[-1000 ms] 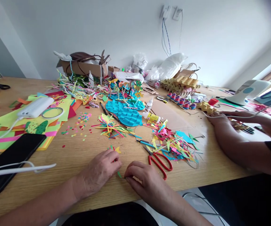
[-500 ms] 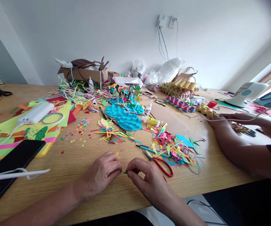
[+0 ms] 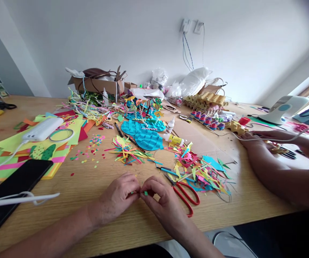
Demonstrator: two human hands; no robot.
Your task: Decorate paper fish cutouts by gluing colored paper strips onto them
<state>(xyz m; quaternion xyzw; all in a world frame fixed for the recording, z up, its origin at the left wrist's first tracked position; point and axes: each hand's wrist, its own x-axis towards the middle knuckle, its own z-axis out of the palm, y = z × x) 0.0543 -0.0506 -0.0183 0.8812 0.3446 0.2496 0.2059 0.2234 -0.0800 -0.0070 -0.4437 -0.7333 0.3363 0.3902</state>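
My left hand [image 3: 118, 195] and my right hand [image 3: 162, 199] meet fingertip to fingertip above the front of the wooden table. Both are closed in a pinch. A small green piece of paper [image 3: 145, 193] shows at my right fingertips. A sliver of green also peeks out beside my left fingers, which hide most of it. Just right of my right hand lie red-handled scissors [image 3: 188, 195], blades toward the paper scraps [image 3: 197, 172]. Beyond my hands sit blue paper-covered discs [image 3: 148, 139], a yellow-labelled glue bottle [image 3: 175, 139] and a heap of paper strips [image 3: 129, 150].
On the left are a black phone [image 3: 17, 193], coloured paper sheets [image 3: 6, 143] and a white power bank [image 3: 43, 129]. At the right, another person's arms [image 3: 272, 168] reach over egg-carton pieces [image 3: 235, 127]. A cardboard box [image 3: 96, 87] stands by the wall, and a white cable [image 3: 267, 137] crosses the right side.
My hands have come together, closing the small gap between their fingertips. The green piece at my right fingers has turned and shows more of its face. The view has shifted slightly.
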